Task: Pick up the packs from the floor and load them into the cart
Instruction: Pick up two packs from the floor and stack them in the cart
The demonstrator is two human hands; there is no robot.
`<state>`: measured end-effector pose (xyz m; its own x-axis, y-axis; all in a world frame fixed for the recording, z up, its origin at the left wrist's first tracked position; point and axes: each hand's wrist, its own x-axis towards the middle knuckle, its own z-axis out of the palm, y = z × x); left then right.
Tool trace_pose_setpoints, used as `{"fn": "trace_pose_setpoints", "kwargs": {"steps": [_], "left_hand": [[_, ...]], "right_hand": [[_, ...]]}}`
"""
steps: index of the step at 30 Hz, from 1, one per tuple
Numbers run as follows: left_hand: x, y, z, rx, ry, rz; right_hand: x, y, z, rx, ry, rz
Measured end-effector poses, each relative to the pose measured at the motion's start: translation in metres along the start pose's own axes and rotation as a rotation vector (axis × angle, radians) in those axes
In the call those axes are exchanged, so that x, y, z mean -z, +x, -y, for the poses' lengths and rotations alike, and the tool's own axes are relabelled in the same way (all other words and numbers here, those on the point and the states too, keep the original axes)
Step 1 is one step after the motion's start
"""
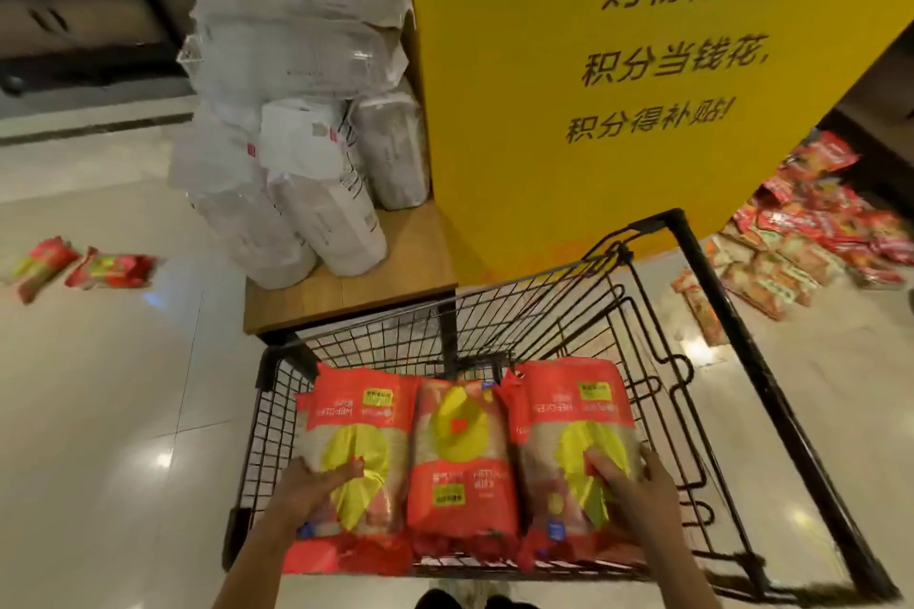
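While three red-and-yellow plastic packs (460, 455) lie side by side across the black wire cart (692, 272), the left hand (316, 485) rests with fingers spread flat on the left pack and the right hand (628, 490) curls over the right pack's edge. More red packs (811, 242) lie on the glossy tiled floor (109, 410) beyond.
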<state>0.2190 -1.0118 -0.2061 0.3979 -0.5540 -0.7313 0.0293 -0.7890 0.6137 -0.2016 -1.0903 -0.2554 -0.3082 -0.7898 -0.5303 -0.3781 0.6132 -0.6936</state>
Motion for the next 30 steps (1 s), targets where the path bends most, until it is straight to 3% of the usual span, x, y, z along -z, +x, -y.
{"fn": "trace_pose_setpoints", "kwargs": {"steps": [6, 13, 15, 17, 19, 26, 30], "left_hand": [[-0.008, 0.017, 0.013, 0.052, 0.031, -0.005], [-0.017, 0.011, 0.005, 0.11, 0.075, -0.055], [-0.02, 0.002, 0.001, 0.128, 0.379, -0.15], [-0.02, -0.005, -0.007, 0.052, 0.789, -0.266], [-0.024, -0.014, -0.024, -0.107, 0.941, -0.329], [-0.045, -0.05, -0.114, -0.435, 0.996, -0.406], [-0.041, -0.068, -0.156, -0.568, 0.96, -0.506]], "right_hand": [[0.004, -0.02, 0.026, 0.062, -0.077, 0.087], [-0.001, -0.018, 0.03, 0.115, -0.305, 0.067], [0.003, -0.012, 0.028, 0.139, -0.424, 0.095], [0.009, -0.007, 0.033, 0.206, -0.569, 0.094], [0.012, -0.004, 0.044, 0.276, -0.68, 0.078], [0.008, -0.03, 0.161, 0.625, -0.909, 0.032], [-0.006, -0.039, 0.221, 0.825, -0.904, -0.004]]}}
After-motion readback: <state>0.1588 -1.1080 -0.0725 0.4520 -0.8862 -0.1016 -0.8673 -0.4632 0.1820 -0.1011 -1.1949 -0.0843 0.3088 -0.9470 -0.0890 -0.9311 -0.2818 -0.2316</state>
